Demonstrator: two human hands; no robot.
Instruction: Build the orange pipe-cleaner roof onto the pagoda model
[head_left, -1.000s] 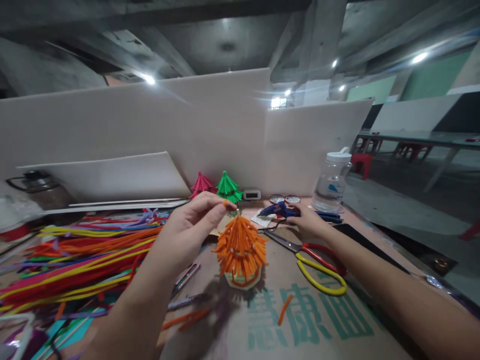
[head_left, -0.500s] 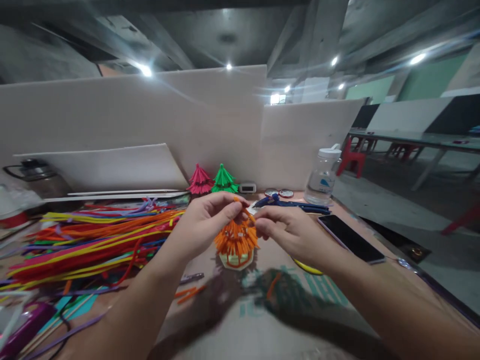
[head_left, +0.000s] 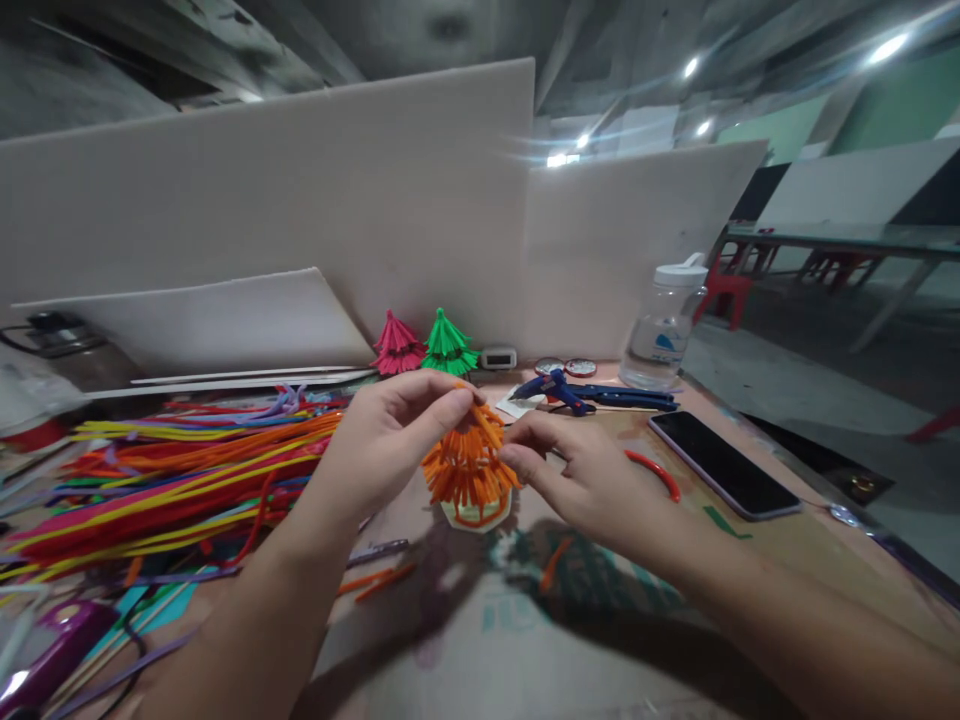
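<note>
An orange pipe-cleaner tree (head_left: 471,468) stands on a pale base on the cardboard-covered table (head_left: 600,640). My left hand (head_left: 386,445) pinches the tip of the tree between thumb and fingers. From the right, my right hand (head_left: 577,478) pinches the tree's upper right side. Both hands are closed on it. A pink tree (head_left: 397,345) and a green tree (head_left: 448,345) stand behind, against the white board.
A heap of coloured pipe cleaners (head_left: 165,480) lies at the left. A blue glue gun (head_left: 592,392), scissors with a red handle (head_left: 654,472), a black phone (head_left: 724,465) and a clear bottle (head_left: 664,325) sit at the right. Orange offcuts (head_left: 375,582) lie nearby.
My right hand left the glue gun area and came in to pinch the orange tree beside my left hand. The view tilted downward.
</note>
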